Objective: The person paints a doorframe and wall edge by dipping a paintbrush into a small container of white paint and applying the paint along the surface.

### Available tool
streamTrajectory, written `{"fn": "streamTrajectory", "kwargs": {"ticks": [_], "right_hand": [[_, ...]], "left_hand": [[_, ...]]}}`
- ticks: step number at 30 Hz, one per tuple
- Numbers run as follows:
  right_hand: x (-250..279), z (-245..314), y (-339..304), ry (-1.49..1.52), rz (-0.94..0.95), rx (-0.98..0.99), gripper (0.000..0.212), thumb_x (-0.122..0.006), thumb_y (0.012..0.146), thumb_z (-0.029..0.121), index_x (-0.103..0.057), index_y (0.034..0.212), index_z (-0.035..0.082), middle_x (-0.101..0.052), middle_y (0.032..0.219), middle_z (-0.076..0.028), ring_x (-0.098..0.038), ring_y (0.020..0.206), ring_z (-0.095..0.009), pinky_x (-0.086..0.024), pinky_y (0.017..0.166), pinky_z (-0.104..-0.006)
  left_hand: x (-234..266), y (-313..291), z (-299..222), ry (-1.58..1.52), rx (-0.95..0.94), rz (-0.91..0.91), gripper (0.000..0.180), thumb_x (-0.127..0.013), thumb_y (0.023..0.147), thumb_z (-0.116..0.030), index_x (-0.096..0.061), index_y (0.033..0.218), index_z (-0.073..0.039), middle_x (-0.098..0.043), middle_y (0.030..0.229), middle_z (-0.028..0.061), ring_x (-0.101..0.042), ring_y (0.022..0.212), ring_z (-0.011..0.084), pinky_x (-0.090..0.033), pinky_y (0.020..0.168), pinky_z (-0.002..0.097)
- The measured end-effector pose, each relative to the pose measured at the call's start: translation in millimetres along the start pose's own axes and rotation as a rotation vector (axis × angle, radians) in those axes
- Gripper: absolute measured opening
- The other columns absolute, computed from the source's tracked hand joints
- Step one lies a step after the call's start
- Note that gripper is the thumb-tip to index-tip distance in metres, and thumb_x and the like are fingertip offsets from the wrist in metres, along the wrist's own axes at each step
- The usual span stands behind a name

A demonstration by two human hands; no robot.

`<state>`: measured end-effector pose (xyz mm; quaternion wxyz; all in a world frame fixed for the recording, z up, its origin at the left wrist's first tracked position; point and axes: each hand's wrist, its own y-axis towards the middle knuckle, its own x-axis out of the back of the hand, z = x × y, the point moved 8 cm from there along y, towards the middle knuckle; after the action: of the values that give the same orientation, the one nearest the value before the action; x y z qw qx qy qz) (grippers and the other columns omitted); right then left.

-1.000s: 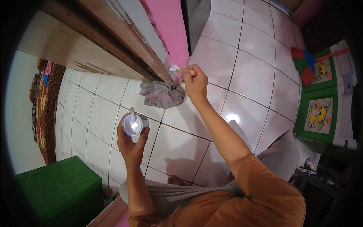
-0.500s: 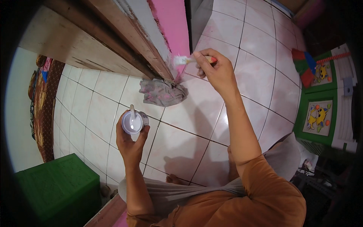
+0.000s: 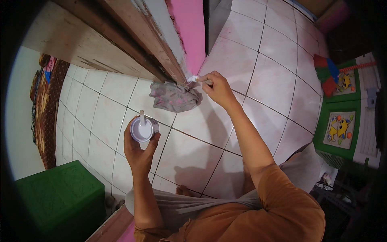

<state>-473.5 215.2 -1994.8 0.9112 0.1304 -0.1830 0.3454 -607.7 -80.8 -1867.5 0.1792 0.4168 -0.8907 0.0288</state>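
Observation:
My left hand (image 3: 139, 151) is wrapped round a small paint cup (image 3: 152, 128) with white paint inside. A pale stick (image 3: 142, 116) leans out over its rim. My right hand (image 3: 219, 89) grips the handle of a paintbrush (image 3: 193, 79). Its white-coated bristles touch the foot of the wall edge, where a white strip (image 3: 174, 38) runs between the brown door frame (image 3: 155, 44) and the pink wall (image 3: 189, 28). Just below the brush, a crumpled grey rag (image 3: 175, 98) with pink stains lies on the floor against the frame.
White tiles (image 3: 193, 141) cover the floor. A green box (image 3: 60, 197) stands at the lower left. On the right is a green and white cabinet (image 3: 340, 129) with cartoon pictures. A wooden door (image 3: 76, 44) stands at the upper left, with a brown patterned cloth (image 3: 50, 121) beyond it.
My right hand has moved down and left with the paintbrush, from higher on the wall edge to its foot near the rag. My left hand keeps the cup nearly still.

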Motion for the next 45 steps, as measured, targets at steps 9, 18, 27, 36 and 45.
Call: {"fn": "streamTrajectory", "kwargs": {"ticks": [9,18,27,36,45], "right_hand": [[23.6,69.8,16.3,0.069,-0.032,0.133,0.016,-0.073,0.093,0.009,-0.077,0.106,0.002,-0.064,0.101,-0.012,-0.067,0.083,-0.025,-0.055,0.076,-0.0361],[64.0,115.0,12.0,0.197,-0.16,0.294,0.014,-0.075,0.093,0.012,-0.078,0.105,0.004,-0.064,0.098,-0.01,-0.067,0.083,-0.022,-0.053,0.075,-0.0318],[43.8,76.9,2.8,0.007,-0.018,0.157,0.016,-0.071,0.094,0.012,-0.076,0.103,0.0,-0.066,0.105,-0.013,-0.067,0.084,-0.026,-0.054,0.076,-0.035],[78.0,142.7,0.8,0.308,-0.245,0.259,0.014,-0.071,0.093,0.008,-0.077,0.105,0.003,-0.064,0.101,-0.01,-0.065,0.077,-0.021,-0.053,0.071,-0.035],[60.3,101.6,-5.0,-0.034,-0.066,0.131,0.011,-0.071,0.094,0.011,-0.074,0.098,0.001,-0.062,0.097,-0.012,-0.067,0.078,-0.026,-0.054,0.073,-0.037]], "left_hand": [[2.5,6.0,13.0,0.0,0.006,0.005,0.068,-0.081,0.086,0.007,-0.052,0.147,0.002,-0.063,0.142,0.0159,-0.062,0.131,0.0255,-0.051,0.112,0.0409],[-6.8,0.5,10.0,-0.044,0.056,-0.011,0.074,-0.086,0.081,0.005,-0.052,0.147,0.002,-0.062,0.137,0.012,-0.062,0.126,0.0219,-0.048,0.112,0.0386],[-6.1,-10.0,6.9,-0.062,0.044,-0.005,0.075,-0.086,0.081,0.005,-0.052,0.147,0.001,-0.063,0.136,0.0109,-0.062,0.126,0.0218,-0.048,0.112,0.0384],[4.2,-14.5,-3.2,-0.02,0.033,-0.012,0.075,-0.086,0.081,0.005,-0.052,0.147,0.001,-0.062,0.137,0.0106,-0.062,0.126,0.0216,-0.048,0.112,0.038],[-7.0,-14.4,-7.7,-0.071,0.04,0.008,0.074,-0.087,0.081,0.004,-0.053,0.146,0.001,-0.063,0.136,0.0106,-0.062,0.126,0.0216,-0.048,0.112,0.0381]]}}
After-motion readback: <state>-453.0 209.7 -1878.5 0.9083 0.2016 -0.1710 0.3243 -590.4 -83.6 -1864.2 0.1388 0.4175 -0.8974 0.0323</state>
